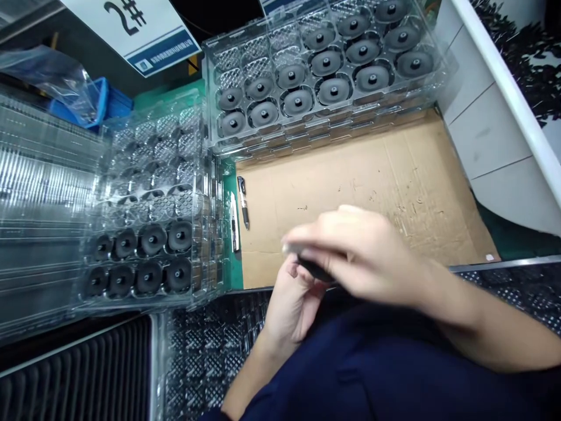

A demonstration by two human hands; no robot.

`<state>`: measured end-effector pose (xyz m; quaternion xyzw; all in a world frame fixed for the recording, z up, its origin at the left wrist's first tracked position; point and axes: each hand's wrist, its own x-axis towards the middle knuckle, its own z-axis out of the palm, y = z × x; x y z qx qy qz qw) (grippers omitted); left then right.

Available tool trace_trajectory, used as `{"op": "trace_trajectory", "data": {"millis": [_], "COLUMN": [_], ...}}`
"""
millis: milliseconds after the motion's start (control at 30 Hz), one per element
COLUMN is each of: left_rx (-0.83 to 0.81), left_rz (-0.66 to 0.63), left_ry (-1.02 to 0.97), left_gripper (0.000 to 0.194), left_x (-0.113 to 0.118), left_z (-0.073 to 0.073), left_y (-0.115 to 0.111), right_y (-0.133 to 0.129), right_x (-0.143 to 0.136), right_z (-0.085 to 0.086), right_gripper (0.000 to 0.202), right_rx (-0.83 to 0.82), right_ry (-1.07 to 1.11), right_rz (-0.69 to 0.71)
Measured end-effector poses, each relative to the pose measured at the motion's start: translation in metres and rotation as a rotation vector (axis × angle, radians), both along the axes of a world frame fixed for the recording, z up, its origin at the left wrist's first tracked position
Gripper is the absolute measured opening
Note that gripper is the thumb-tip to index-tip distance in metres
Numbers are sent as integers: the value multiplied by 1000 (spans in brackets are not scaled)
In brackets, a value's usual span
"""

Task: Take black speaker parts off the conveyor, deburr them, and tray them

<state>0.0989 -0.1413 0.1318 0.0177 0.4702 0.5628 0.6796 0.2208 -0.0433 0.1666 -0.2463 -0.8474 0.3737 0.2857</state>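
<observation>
My right hand [355, 251] is closed with its fingers pressed around a dark, flat part [316, 270], slightly smeared by motion. Below and to the left of it, my left hand [291, 298] grips the same dark part from underneath, its fingertips partly hidden behind the right hand. Whether the part is one of the round black discs cannot be told, since the hands cover most of it. Both hands hover over the front edge of a cardboard sheet [307, 181].
A clear plastic tray [280, 131] with several black discs [333, 90] stands behind the cardboard. Another tray [199, 275] at left holds more discs [151, 240]. A pen [242, 202] and a slim white cutter-like tool [234, 222] lie between. A blue bin [105, 102] sits back left.
</observation>
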Motion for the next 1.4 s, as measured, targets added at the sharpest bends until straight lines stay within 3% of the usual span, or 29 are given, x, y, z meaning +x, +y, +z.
{"op": "trace_trajectory", "data": {"millis": [133,233,333,400,500,600,667,800,933,1100,1200,1267,1333,1400], "left_rx": [105,102,111,111,146,169,138,107,125,136,151,144,127,120], "left_rz": [-4,22,19,16,19,13,13,93,96,82,66,36,9,-7], "left_ry": [-24,-51,-68,-65,-45,10,53,138,157,142,162,159,137,110], "left_gripper": [52,55,54,52,50,46,44,43,45,47,35,34,42,50], "left_x": [-7,-11,-13,-13,-11,-11,-12,-12,-10,-11,-8,-8,-8,-7], "left_z": [-6,-10,-13,-13,-12,-12,-13,-15,-11,-4,-2,1,4,7], "left_y": [0,1,3,5,7,7,5,0,0,5,7,7,6,5], "right_y": [4,-14,-30,-30,-21,-19,-22,-23,-29,-33,-26,-26,-32,-36], "right_x": [19,39,49,45,23,-5,-18,-23,-18,-12,-15,-10,2,19], "right_z": [-48,-89,-106,-96,-58,-23,-12,-8,-8,-4,-5,-6,-5,-2], "right_gripper": [22,25,27,27,25,25,24,20,24,22,24,24,23,21], "right_rx": [-238,-371,-443,-452,-369,-222,-197,-327,-102,-250,-118,-40,-76,-143], "right_ry": [-177,-286,-315,-296,-134,41,67,-43,7,4,33,103,102,-6], "right_rz": [-306,-343,-316,-359,-431,-349,-261,-45,-229,-78,-179,-161,-71,-68]}}
